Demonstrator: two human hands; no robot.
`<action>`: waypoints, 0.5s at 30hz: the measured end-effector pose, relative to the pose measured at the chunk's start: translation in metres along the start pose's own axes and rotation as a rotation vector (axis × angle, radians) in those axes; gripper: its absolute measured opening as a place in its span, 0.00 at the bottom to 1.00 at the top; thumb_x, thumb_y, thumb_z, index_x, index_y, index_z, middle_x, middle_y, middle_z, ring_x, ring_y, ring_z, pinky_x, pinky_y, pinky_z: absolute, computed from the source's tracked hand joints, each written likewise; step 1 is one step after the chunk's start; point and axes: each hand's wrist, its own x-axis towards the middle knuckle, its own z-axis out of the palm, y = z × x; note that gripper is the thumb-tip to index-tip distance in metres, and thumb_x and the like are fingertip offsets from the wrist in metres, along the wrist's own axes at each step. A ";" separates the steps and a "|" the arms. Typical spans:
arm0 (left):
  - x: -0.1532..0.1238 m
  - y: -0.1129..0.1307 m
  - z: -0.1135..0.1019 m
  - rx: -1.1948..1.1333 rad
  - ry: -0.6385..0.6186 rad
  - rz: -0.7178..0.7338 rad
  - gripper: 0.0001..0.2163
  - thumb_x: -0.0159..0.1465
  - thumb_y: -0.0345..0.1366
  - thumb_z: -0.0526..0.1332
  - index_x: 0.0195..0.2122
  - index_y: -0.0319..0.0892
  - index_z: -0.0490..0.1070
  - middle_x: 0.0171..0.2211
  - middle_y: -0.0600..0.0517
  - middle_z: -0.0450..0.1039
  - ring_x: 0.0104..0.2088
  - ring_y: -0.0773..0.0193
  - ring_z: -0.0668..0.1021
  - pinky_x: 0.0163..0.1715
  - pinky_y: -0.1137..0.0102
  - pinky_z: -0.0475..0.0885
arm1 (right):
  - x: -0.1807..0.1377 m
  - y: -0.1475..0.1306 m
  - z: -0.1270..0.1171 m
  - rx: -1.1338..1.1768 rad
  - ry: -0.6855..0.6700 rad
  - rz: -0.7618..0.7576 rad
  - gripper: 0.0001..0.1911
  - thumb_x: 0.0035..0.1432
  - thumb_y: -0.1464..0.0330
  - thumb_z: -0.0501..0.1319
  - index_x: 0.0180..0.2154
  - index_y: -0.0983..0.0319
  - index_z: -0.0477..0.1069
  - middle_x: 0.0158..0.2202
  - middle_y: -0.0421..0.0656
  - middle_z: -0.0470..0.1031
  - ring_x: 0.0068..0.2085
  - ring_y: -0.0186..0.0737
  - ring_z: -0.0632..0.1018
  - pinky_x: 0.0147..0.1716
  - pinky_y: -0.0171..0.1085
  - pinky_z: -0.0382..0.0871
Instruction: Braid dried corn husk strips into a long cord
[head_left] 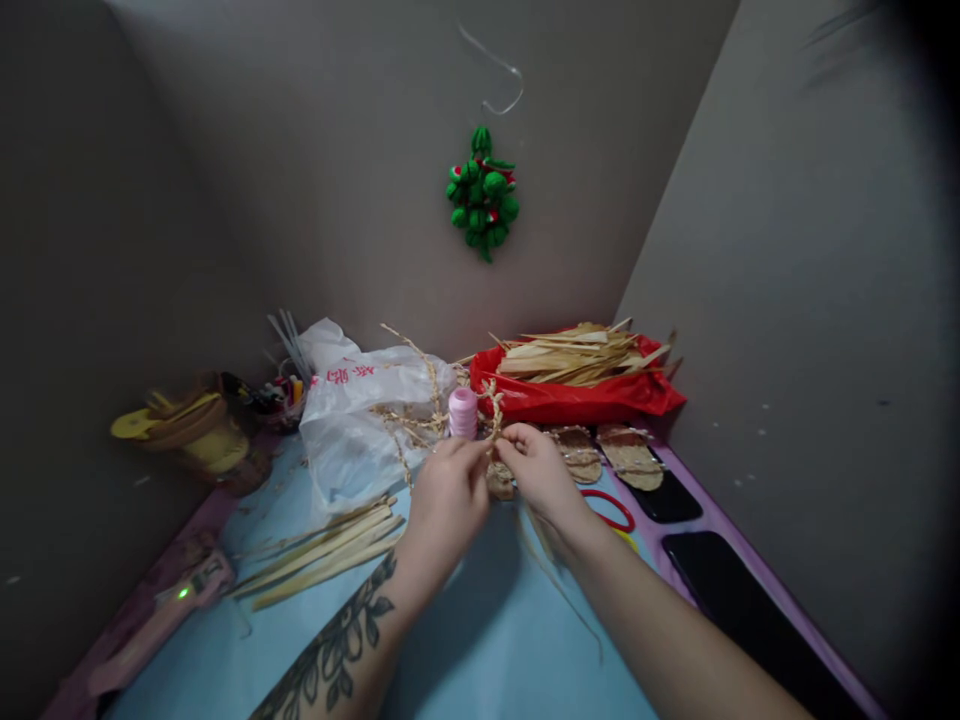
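Near the middle of the table, my left hand (448, 495) and my right hand (541, 478) meet fingertip to fingertip. Both are closed in a pinch on a braided straw cord (493, 402), whose knotted top stands up above the fingers. Loose straw strands (559, 580) trail down below my right hand over the blue table surface. Just behind my left hand stands a pink spool of thread (463, 413). The exact spot where the fingers press the straw is partly hidden by the hands.
Straw strips (330, 553) lie at the left, a white plastic bag (352, 420) behind them. More straw fills a red bag (585, 402). At right are woven straw soles (634, 460), red-handled scissors (611, 508) and a black phone (671, 497). A pink glue gun (161, 625) lies front left.
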 end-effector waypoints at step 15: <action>0.006 -0.016 0.002 -0.017 -0.070 -0.073 0.10 0.62 0.34 0.53 0.34 0.42 0.75 0.30 0.49 0.76 0.28 0.64 0.74 0.29 0.73 0.62 | -0.007 -0.015 0.000 -0.047 -0.084 0.025 0.08 0.49 0.64 0.57 0.25 0.63 0.67 0.22 0.38 0.68 0.25 0.34 0.67 0.25 0.33 0.59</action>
